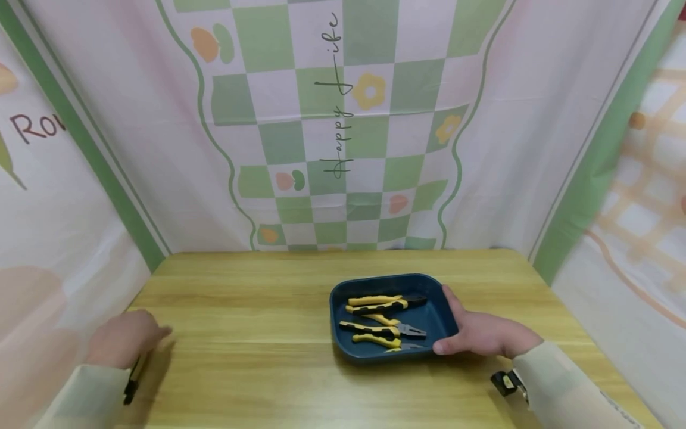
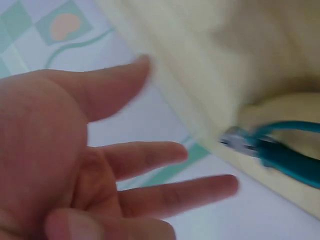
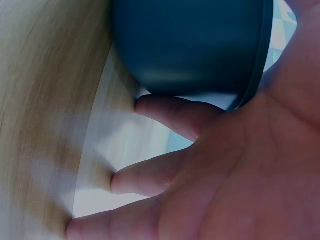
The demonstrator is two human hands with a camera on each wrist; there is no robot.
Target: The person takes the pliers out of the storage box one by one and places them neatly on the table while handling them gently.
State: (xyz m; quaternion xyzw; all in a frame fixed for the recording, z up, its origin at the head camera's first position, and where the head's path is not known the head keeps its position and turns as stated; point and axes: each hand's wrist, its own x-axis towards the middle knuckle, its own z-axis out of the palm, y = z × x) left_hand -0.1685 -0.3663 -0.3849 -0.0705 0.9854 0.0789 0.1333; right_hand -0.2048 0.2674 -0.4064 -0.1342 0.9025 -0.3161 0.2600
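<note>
My right hand (image 1: 485, 332) braces the near right corner of a dark blue plastic bin (image 1: 333, 310), thumb at the front rim and forefinger along the end wall. In the right wrist view, its fingers (image 3: 150, 172) stretch out, their tips down at the wooden table. Inside the bin lie three pliers with yellow handles: black-jawed pliers (image 1: 383, 304), silver-jawed combination pliers (image 1: 383, 329) and smaller pliers (image 1: 377, 341). Over at the table's left edge, my left hand (image 1: 125, 336) holds nothing, its fingers extended. Teal-handled pliers (image 2: 280, 152), blurred, lie beyond its fingertips in the left wrist view; the head view does not show them.
The wooden table (image 1: 246, 357) reaches back to a green-and-white checked curtain (image 1: 343, 143). Printed cloth hangs along the left side (image 1: 69, 238) and the right side (image 1: 621, 256). A small black device (image 1: 504, 382) sits at my right wrist.
</note>
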